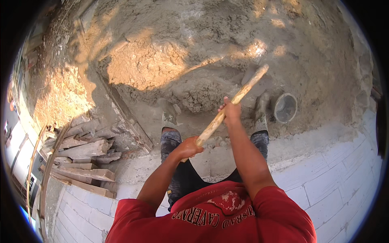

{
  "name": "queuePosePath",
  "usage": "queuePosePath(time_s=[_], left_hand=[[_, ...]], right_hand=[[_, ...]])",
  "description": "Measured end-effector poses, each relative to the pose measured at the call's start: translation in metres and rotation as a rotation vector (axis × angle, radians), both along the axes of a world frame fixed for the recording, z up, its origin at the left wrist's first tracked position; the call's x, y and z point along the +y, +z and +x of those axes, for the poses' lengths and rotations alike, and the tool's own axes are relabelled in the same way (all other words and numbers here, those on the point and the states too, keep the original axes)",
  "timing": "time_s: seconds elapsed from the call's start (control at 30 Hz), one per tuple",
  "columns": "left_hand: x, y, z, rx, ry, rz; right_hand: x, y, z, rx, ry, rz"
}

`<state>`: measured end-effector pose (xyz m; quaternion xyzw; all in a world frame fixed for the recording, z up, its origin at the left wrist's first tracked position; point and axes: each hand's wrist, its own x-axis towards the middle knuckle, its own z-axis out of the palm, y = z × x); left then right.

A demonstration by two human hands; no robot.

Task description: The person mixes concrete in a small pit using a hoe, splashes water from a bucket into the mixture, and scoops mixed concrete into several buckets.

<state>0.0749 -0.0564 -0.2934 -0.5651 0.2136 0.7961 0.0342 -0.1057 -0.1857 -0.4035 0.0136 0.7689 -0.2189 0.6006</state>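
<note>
Both hands grip a long pale wooden tool handle [214, 124], which slants from near my left thigh up to the far right. My left hand [189, 148] is wrapped round its near end. Farther along, my right hand [231, 110] closes round the middle of the shaft. Beyond the hands lies a heap of wet grey mortar [198, 97], with a sunlit part on its left. The handle's far end is over the mortar; whatever head it has blends into the grey and I cannot make out its shape.
My mortar-coated boots [168, 115] stand apart at the heap's near edge. Right of them sits a round bucket [285, 108]. A long board [125, 115] borders the mortar on the left, beside stacked wooden planks [87, 152]. A pale block wall [324, 178] runs behind my feet.
</note>
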Motion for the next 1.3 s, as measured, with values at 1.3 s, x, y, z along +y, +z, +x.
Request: queuePosePath(time_s=[1.3], left_hand=[[-0.260, 0.150, -0.058, -0.160, -0.225, -0.407]], right_hand=[[-0.270, 0.133, -0.075, -0.144, -0.197, -0.204]])
